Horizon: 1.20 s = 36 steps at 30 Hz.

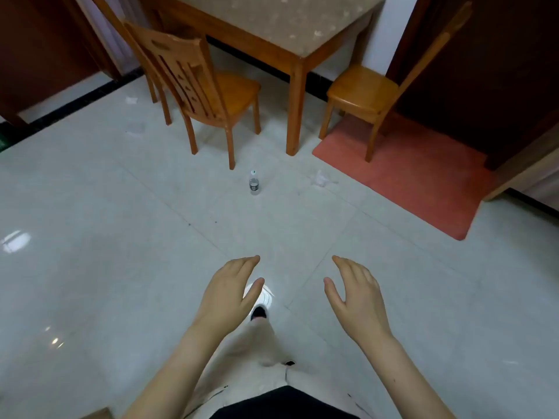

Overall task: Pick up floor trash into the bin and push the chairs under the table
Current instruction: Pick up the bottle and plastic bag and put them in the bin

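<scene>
A small clear plastic bottle stands upright on the pale tiled floor, in front of the table leg. A crumpled white tissue lies to its right near the red mat. Two more white scraps lie on the floor left of the chairs. One wooden chair stands pulled out at the table's left, another wooden chair at its right on the mat. The wooden table has a speckled top. My left hand and my right hand hover with relaxed fingers, holding nothing. No bin is in view.
A red mat covers the floor at the right. Dark wooden doors stand at the right and far left. My leg and white shoe are below my hands. Wide tiled floor lies between me and the bottle.
</scene>
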Motion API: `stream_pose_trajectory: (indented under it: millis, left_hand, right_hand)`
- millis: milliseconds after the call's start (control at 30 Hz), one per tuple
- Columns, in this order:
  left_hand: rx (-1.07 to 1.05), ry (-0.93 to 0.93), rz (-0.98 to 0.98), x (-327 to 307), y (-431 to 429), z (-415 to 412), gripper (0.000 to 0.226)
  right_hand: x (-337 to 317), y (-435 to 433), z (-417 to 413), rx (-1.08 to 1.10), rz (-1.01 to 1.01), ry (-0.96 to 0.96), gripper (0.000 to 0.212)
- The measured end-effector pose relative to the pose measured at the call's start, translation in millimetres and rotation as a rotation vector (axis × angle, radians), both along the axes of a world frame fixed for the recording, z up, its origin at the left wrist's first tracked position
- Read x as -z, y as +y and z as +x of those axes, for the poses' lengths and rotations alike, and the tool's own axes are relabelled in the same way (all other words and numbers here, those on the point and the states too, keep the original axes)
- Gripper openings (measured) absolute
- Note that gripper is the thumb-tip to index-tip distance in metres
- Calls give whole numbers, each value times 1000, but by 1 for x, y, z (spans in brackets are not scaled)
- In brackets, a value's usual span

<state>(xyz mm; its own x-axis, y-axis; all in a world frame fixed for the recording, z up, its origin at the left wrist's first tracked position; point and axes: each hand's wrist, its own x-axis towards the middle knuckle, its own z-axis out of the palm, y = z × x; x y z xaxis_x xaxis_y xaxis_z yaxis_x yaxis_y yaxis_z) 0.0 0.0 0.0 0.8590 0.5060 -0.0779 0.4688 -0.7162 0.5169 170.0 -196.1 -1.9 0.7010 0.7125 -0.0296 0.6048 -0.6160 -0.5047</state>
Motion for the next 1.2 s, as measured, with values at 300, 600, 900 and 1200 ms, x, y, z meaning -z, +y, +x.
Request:
stream_pose_trajectory:
  millis: [300, 600, 900, 1200]
  left_hand:
    - [7, -32, 25, 14, 90, 112, 58]
    - [85, -4, 63, 0, 230, 246, 61]
    - [27, -31, 25, 7, 300, 376, 59]
    - [-223, 96, -131, 65, 288, 484, 64]
  right_hand:
    - [15, 96, 103, 24, 12, 1, 60]
    - [1, 218, 229, 55, -40, 14, 63]
    - [-2, 284, 364, 27, -40, -55, 58]
    - [62, 319, 517, -130, -148, 42, 55]
